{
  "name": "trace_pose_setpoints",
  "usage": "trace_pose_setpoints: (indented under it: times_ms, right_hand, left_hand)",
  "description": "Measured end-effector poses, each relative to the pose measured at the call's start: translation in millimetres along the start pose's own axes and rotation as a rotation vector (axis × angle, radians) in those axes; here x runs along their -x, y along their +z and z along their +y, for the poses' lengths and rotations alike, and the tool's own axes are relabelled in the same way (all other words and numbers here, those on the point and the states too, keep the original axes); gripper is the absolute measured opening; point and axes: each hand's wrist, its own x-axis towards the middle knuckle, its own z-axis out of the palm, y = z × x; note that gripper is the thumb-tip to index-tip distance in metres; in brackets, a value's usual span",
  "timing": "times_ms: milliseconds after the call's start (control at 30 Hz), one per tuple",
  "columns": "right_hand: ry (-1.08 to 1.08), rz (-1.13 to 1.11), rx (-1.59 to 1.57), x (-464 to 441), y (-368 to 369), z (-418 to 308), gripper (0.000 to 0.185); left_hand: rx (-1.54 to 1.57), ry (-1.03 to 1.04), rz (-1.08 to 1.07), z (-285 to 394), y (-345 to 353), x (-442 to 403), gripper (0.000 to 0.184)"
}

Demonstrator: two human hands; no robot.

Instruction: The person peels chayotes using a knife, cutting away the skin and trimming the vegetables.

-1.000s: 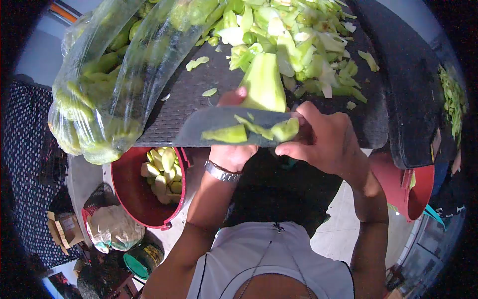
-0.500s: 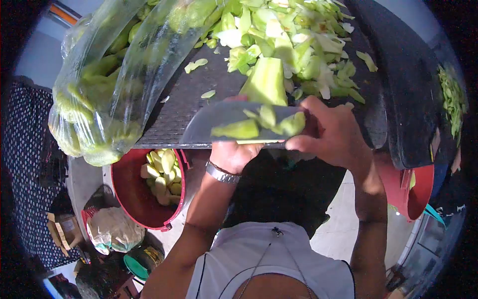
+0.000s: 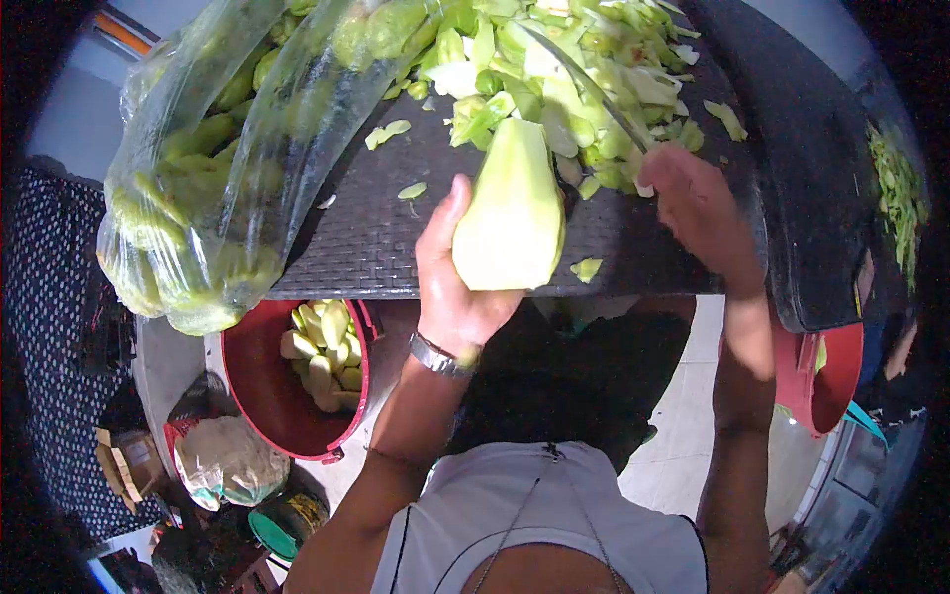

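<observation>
My left hand (image 3: 455, 287), with a metal watch at the wrist, cradles a peeled, pale green chayote (image 3: 509, 213) at the table's near edge, the thumb along its left side. Flat facets run down the chayote's surface. My right hand (image 3: 698, 208) is closed round the handle of a knife (image 3: 591, 87), whose blade points up and left over a heap of green peelings (image 3: 579, 114). A small loose paring (image 3: 586, 269) lies on the dark woven tabletop (image 3: 366, 243) between my hands.
On the left of the table lies a clear plastic bag (image 3: 188, 238) of unpeeled chayotes. Below, a red bucket (image 3: 259, 406) contains peeled pieces (image 3: 325, 346). Another red container (image 3: 831, 381) stands at right, beside a dark chair back (image 3: 807, 198). A tied sack (image 3: 226, 455) sits on the floor.
The knife has swung up and right from across the chayote to above the peelings. Parings that lay on its blade have come off. The chayote now shows fully in my left hand.
</observation>
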Motion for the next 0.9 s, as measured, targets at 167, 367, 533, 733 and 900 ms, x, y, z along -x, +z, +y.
trace_pose_setpoints:
  times_ms: [167, 367, 533, 733, 900]
  right_hand:
    - [-0.388, 0.191, 0.007, 13.6, 26.5, 4.3, 0.033]
    - [-0.531, 0.11, 0.232, 52.1, 56.4, -39.5, 0.055]
    - [-0.581, 0.137, 0.285, 51.1, 56.0, -40.6, 0.057]
    - [-0.484, 0.111, 0.304, 43.5, 49.0, -39.1, 0.057]
    - [-0.17, 0.115, 0.198, 15.4, 25.0, -22.4, 0.068]
  left_hand:
    - [-0.104, 0.005, 0.033, 4.5, 14.6, -8.6, 0.06]
    - [0.017, -0.061, -0.053, 1.1, 18.0, -13.7, 0.061]
    - [-0.1, -0.019, -0.009, -5.3, 20.8, -11.8, 0.054]
    - [-0.009, 0.092, 0.005, -14.2, 9.3, -10.7, 0.047]
    - [-0.122, 0.025, -0.264, 2.3, 1.1, -5.0, 0.046]
